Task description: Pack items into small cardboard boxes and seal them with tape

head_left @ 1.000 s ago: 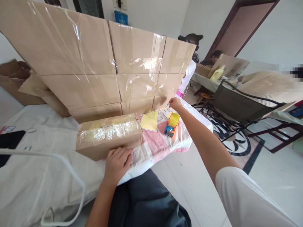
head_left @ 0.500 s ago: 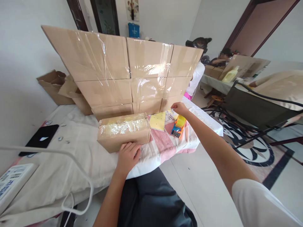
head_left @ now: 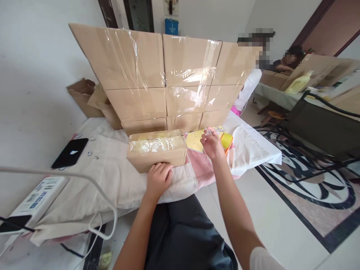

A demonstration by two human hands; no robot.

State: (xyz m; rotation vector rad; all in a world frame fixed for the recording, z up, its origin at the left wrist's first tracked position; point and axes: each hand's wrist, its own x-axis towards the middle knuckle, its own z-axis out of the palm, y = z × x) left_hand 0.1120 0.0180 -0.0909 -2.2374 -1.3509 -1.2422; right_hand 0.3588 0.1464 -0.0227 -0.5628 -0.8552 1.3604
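Observation:
My left hand (head_left: 159,179) rests on the cloth with its fingers laid against the front of a taped cardboard box (head_left: 157,157); it holds nothing. To the right of that box, my right hand (head_left: 212,145) is raised above the bed cloth, its fingers closed around a small whitish piece (head_left: 207,132), too small to name. Beneath and behind this hand lies a yellow dotted sheet (head_left: 194,140), partly covered by it. Just right of the hand is a yellow and orange toy (head_left: 226,140), whose lower part my wrist hides.
A tall taped cardboard panel (head_left: 140,63) stands across the back. Open cartons (head_left: 84,97), a black device (head_left: 70,153) and a white cable (head_left: 98,183) are on the left. Behind the panel a person's white sleeve (head_left: 250,88) shows; a dark chair (head_left: 317,131) stands right.
My right hand has moved left and nearer, from beyond the toy to over the yellow sheet. My left hand stays at the box. The view has turned slightly left.

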